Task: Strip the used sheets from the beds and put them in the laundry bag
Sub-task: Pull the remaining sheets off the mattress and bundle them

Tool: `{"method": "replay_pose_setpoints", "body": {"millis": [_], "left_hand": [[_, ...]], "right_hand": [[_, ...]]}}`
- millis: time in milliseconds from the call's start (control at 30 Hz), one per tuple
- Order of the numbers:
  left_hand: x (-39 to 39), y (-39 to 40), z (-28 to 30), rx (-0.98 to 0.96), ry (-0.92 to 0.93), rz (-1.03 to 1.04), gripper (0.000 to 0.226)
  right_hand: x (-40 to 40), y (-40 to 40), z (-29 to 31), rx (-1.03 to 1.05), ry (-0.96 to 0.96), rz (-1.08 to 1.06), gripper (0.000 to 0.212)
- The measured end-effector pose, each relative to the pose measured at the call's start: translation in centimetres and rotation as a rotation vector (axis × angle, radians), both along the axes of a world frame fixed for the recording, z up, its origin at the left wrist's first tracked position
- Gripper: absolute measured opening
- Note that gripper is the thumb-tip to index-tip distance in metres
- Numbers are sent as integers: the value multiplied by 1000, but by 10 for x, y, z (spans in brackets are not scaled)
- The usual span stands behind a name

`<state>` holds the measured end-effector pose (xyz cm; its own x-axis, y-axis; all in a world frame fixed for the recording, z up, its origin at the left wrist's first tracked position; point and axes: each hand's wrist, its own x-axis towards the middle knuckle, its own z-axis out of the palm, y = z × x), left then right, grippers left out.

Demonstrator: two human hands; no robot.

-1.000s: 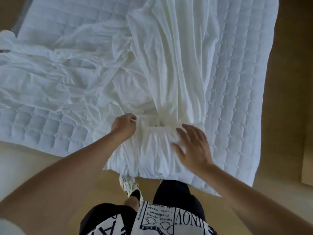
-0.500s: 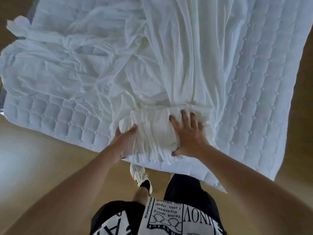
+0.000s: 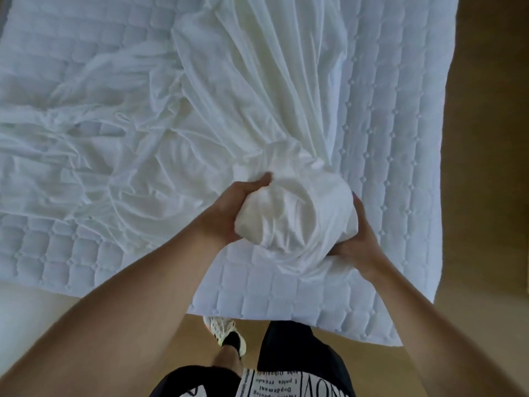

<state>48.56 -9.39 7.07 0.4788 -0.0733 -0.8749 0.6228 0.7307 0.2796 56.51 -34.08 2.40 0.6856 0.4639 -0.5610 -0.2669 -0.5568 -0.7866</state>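
Both hands clamp one wad: left hand and right hand grip the bunched end of the sheet near the mattress foot; rest trails away up the bed, so pull goes toward the body

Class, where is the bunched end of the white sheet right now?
The bunched sheet end sits centre-right, gripped between the left hand and right hand, above the quilted mattress.
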Motion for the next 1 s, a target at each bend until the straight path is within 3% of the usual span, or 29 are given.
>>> {"method": "replay_pose_setpoints", "body": {"millis": [100,167,233,267,333,400,533,600,633,700,733,767,833,867,933,1000], "left_hand": [[31,-39,-12,-136,-42,108,65],[33,-54,-41,-214,46,179,58],[30,-60,-60,70,87,17,21],[35,-59,-65,143,169,36,12],[39,-50,-59,132,245,237,30],[44,-29,-60,274,332,259,43],[36,10,-74,847,428,-108,30],[25,13,-69,1196,395,-112,30],[17,8,-64,1409,281,-143,38],[0,-10,-55,1726,-131,-418,58],[-7,-19,-55,1776,-347,-642,70],[-11,-26,-53,1732,-439,-892,84],[-5,-32,-56,1573,-324,-1291,119],[-1,-32,-61,1517,-244,-1392,135],[6,-27,-68,1473,-226,-1384,152],[6,-21,-78,1447,-255,-1320,154]], "right_hand": [[12,-38,-10,67,108,-232,116],[14,-55,-15,52,133,-249,117],[14,-58,-21,16,130,-194,122],[15,-54,-23,-19,95,-153,124],[19,-34,-27,-145,-27,-50,130],[21,-12,-31,-270,-123,25,143],[16,22,-35,-392,-172,83,146],[17,40,-33,-448,-175,93,147],[20,51,-33,-481,-164,102,148],[28,70,-30,-534,-125,124,150],[33,77,-27,-544,-113,131,150],[36,81,-26,-543,-112,140,151],[36,70,-23,-497,-126,162,149],[30,56,-24,-445,-163,174,147],[7,14,-26,-332,-295,287,145],[-21,-29,-39,-299,-477,512,154]]}}
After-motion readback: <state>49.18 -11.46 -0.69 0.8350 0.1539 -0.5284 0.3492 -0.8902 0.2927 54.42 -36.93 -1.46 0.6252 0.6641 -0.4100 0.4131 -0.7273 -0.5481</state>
